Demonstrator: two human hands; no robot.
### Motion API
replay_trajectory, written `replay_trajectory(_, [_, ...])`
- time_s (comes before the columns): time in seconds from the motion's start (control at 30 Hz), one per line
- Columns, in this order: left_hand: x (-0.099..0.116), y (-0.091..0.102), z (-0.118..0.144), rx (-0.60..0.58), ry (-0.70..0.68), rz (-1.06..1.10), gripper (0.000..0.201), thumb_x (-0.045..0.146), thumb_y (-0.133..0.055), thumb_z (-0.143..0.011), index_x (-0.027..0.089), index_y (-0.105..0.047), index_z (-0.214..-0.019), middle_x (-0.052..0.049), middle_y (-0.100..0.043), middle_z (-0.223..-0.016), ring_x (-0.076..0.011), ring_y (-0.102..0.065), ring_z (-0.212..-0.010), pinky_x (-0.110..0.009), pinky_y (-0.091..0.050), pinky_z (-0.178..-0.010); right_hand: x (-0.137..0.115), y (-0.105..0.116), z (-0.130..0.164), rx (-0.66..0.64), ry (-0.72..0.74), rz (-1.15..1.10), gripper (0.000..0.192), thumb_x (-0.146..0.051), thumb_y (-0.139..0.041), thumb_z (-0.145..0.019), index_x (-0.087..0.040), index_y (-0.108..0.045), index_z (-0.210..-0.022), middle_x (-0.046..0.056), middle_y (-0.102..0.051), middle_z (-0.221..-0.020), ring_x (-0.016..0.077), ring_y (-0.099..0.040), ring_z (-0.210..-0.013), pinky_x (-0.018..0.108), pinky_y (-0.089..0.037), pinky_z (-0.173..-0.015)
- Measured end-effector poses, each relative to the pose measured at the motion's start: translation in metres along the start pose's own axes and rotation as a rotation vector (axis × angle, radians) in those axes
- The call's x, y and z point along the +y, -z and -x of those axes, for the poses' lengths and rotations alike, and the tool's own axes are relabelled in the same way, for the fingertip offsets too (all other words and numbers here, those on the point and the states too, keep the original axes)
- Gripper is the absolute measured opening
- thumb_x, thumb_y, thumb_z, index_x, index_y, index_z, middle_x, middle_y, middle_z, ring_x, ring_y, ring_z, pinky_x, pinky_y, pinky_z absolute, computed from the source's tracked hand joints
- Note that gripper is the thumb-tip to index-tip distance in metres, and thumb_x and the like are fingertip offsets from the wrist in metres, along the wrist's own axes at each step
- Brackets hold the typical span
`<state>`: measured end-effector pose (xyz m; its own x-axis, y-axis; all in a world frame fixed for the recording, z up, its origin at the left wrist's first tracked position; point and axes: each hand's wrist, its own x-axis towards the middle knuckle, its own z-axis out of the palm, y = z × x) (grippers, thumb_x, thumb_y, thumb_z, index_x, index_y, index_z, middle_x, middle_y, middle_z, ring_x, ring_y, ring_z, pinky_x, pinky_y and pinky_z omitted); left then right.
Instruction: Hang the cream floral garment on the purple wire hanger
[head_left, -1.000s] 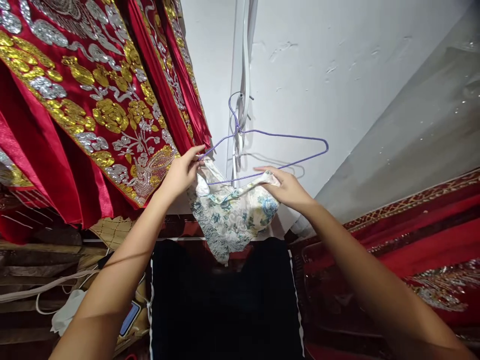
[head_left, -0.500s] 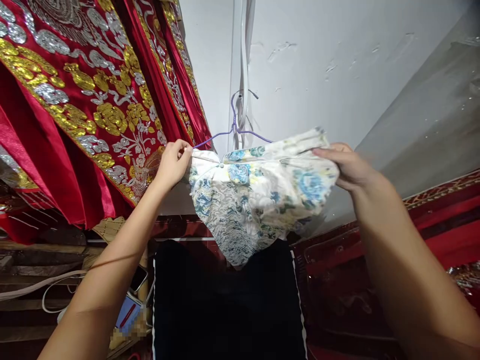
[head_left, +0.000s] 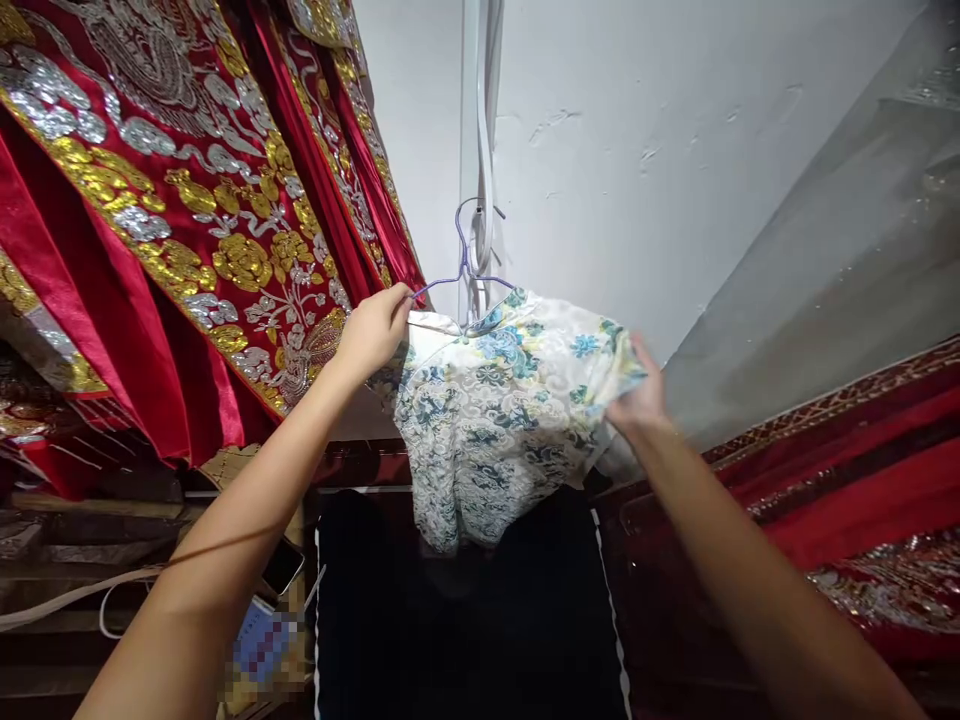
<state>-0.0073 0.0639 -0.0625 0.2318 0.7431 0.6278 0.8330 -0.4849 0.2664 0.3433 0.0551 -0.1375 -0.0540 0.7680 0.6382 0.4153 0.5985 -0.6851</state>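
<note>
A white blouse with blue, green and grey floral patterning hangs on a thin purple hanger. The hanger's hook is up by a white cable against the wall. At the blouse's left shoulder, beside the hanger's arm, my left hand is closed in a pinch on the fabric. My right hand, slightly blurred, grips the sleeve on the right side and holds it out. That shoulder now covers the hanger's right end. Below, the blouse's hem hangs over a black surface with white edging.
Red garments with gold and silver sequins hang at the left. Below them, a phone and a blue packet lie on slatted wood. White cables run down the wall. More red embroidered cloth is at the right.
My right hand has moved down and left with the sleeve, and the blouse's right shoulder has come over the hanger. The blouse front hangs more spread out. My left hand keeps its pinch.
</note>
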Motion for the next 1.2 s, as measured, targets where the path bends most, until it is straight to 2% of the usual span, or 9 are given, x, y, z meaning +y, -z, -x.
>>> replay_trajectory(0.17, [0.005,-0.002,-0.008,0.046,0.035,0.002,0.022,0.033,-0.045,-0.099,0.020,-0.055,-0.084,-0.006,-0.063,-0.079,-0.0202,-0.055,-0.071,-0.031,-0.037,-0.066,-0.020,0.039,-0.015,-0.015,-0.087,-0.102,0.077,-0.054,-0.011,-0.101,-0.009,-0.068,-0.126,0.024,-0.070,-0.117,0.0345,-0.062,-0.117,0.053,-0.041,-0.095])
replay_trajectory(0.37, [0.009,-0.011,-0.022,0.098,0.090,0.431,0.012,0.031,-0.058,-0.088,0.019,-0.056,-0.086,-0.002,-0.061,-0.079,-0.0167,-0.056,-0.073,-0.029,-0.045,-0.070,-0.082,0.021,-0.020,-0.129,-0.072,-0.150,0.102,-0.064,0.012,-0.096,-0.012,-0.071,-0.125,0.021,-0.069,-0.119,0.0318,-0.064,-0.117,0.053,-0.045,-0.093])
replay_trajectory(0.47, [0.014,-0.007,-0.008,-0.080,0.071,0.707,0.018,0.027,-0.066,-0.078,0.018,-0.061,-0.093,-0.003,-0.063,-0.084,-0.0167,-0.059,-0.076,-0.030,-0.049,-0.071,-0.085,0.005,-0.007,-0.458,-0.096,-0.279,0.090,-0.078,-0.014,-0.093,-0.016,-0.077,-0.107,0.019,-0.073,-0.108,0.0342,-0.067,-0.110,0.051,-0.051,-0.093])
replay_trajectory(0.57, [0.029,0.001,0.019,-0.437,-0.004,0.889,0.022,0.022,-0.069,-0.070,0.018,-0.068,-0.092,-0.003,-0.066,-0.082,-0.0185,-0.062,-0.076,-0.033,-0.050,-0.072,-0.068,-0.015,0.009,-0.551,-0.050,-0.048,0.054,-0.064,-0.060,-0.087,-0.023,-0.073,-0.120,0.014,-0.071,-0.121,0.0350,-0.065,-0.117,0.054,-0.050,-0.103])
replay_trajectory(0.67, [0.051,0.002,0.041,-0.649,-0.130,1.027,0.007,0.018,-0.070,-0.067,0.018,-0.071,-0.074,-0.005,-0.066,-0.077,-0.0205,-0.062,-0.078,-0.038,-0.050,-0.076,-0.046,-0.048,0.030,-0.544,0.132,0.188,0.093,-0.052,-0.079,-0.072,-0.025,-0.043,-0.154,0.015,-0.044,-0.157,0.0417,-0.043,-0.142,0.061,-0.039,-0.115])
replay_trajectory(0.83, [0.083,-0.006,0.043,-0.539,-0.197,1.271,0.018,0.028,-0.078,-0.060,0.020,-0.062,-0.054,-0.004,-0.060,-0.062,-0.0242,-0.062,-0.084,-0.051,-0.044,-0.101,-0.036,-0.091,0.056,-0.350,0.472,0.223,0.103,-0.038,-0.073,-0.076,-0.035,-0.016,-0.161,0.008,-0.029,-0.164,0.0448,-0.027,-0.150,0.064,-0.019,-0.126])
replay_trajectory(0.93, [0.085,-0.005,0.033,-0.423,-0.079,1.249,0.035,0.045,-0.077,-0.059,0.021,-0.053,-0.051,-0.005,-0.055,-0.062,-0.0290,-0.063,-0.095,-0.058,-0.040,-0.105,-0.046,-0.081,0.046,-0.198,0.463,0.200,0.104,-0.041,-0.072,-0.077,-0.037,-0.009,-0.160,0.011,-0.031,-0.160,0.0435,-0.030,-0.149,0.063,-0.026,-0.124])
replay_trajectory(1.03, [0.082,-0.003,0.025,-0.329,0.059,1.100,0.041,0.050,-0.071,-0.070,0.020,-0.046,-0.055,-0.005,-0.051,-0.064,-0.0328,-0.063,-0.106,-0.063,-0.041,-0.103,-0.060,-0.061,0.027,-0.284,0.422,0.148,0.105,-0.046,-0.073,-0.076,-0.035,-0.012,-0.160,0.011,-0.025,-0.161,0.0402,-0.028,-0.151,0.055,-0.035,-0.121])
replay_trajectory(1.2, [0.078,-0.006,0.021,-0.305,-0.047,1.189,0.034,0.050,-0.075,-0.073,0.020,-0.059,-0.077,-0.007,-0.064,-0.083,-0.0343,-0.061,-0.120,-0.056,-0.046,-0.105,-0.067,-0.048,0.012,-0.301,0.449,0.179,0.106,-0.044,-0.076,-0.073,-0.034,-0.014,-0.159,0.011,-0.039,-0.153,0.0389,-0.042,-0.141,0.054,-0.039,-0.114])
